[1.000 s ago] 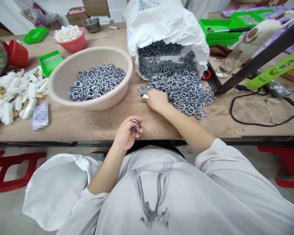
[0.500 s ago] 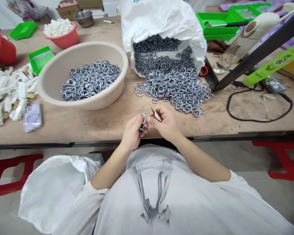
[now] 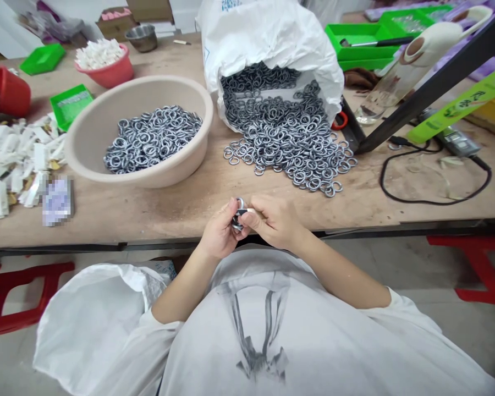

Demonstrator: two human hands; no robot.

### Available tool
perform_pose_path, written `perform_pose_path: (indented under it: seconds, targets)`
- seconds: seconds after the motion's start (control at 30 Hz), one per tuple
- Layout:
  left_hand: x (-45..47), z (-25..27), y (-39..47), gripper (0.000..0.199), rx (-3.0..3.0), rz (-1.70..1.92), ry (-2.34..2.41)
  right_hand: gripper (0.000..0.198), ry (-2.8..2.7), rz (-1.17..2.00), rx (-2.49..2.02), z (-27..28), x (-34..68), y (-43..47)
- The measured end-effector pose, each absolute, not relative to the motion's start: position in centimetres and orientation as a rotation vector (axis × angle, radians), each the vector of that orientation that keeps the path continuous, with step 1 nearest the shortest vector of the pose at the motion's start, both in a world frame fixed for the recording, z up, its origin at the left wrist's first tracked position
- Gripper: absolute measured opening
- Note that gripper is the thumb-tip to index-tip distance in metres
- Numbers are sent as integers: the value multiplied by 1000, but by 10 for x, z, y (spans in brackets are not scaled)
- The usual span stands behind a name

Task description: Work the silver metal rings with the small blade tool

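My left hand (image 3: pixel 219 231) is closed on grey rings (image 3: pixel 241 202), pinched between thumb and fingers above the table's front edge. In my right hand (image 3: pixel 277 221) is a small knife (image 3: pixel 243 211) with a pale handle and a short dark blade. The blade lies against the rings, and the two hands meet there. Fingers cover most of the handle and part of the rings. Beyond them, a heap of similar grey rings (image 3: pixel 301 143) spills from a white sack (image 3: pixel 268 33). A beige basin (image 3: pixel 136 179) at the left holds many more.
White plastic pieces (image 3: pixel 37 157) are piled at the far left, near a green tray (image 3: pixel 72 107) and a red bowl (image 3: pixel 115 74). A black slanted bar (image 3: pixel 429 88) and a black cable (image 3: pixel 421 202) occupy the right. An open white bag (image 3: pixel 91 324) stands below the table.
My right hand has moved left and turned, bringing the knife's blade from pointing up and away onto the rings. My left hand still holds the rings, slightly lower.
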State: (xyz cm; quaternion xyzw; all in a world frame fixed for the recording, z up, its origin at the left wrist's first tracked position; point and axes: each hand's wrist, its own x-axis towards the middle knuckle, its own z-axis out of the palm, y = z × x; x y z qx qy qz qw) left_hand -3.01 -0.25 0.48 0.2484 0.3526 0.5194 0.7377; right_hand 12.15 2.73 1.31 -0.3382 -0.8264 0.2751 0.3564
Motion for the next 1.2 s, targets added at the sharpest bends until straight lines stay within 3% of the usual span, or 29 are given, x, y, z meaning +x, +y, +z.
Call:
perform_pose_path:
  seconds: [0.23,0.5,0.67,0.77,0.9,0.97,1.03,1.13,1.2]
  targets:
    - [-33,1,-4,49,554,1115,719,56,-2185,637,-881,17,121,25]
    - [-41,0,-16,50,822,959,471,65,-1965,895,-1164,-4,116,67]
    - [-49,-1,-9,29,621,1069,607,35,-2169,544,-1479,7,92,117]
    - [-56,-1,-1,32,510,1127,720,37,-2398,294,-1530,9,69,144]
    - [-69,1,6,12,328,1190,864,26,-2476,198,-1595,4,59,165]
    - [-72,2,8,20,293,1227,919,17,-2382,353,-1539,5,68,161]
    - [-69,-1,11,31,359,1283,989,16,-2241,741,-1358,9,83,146]
    - [-54,-9,14,44,632,1368,1085,34,-1850,1544,-956,15,103,106]
    - [-40,-14,14,50,813,1377,1092,44,-1590,1783,-861,14,108,79]
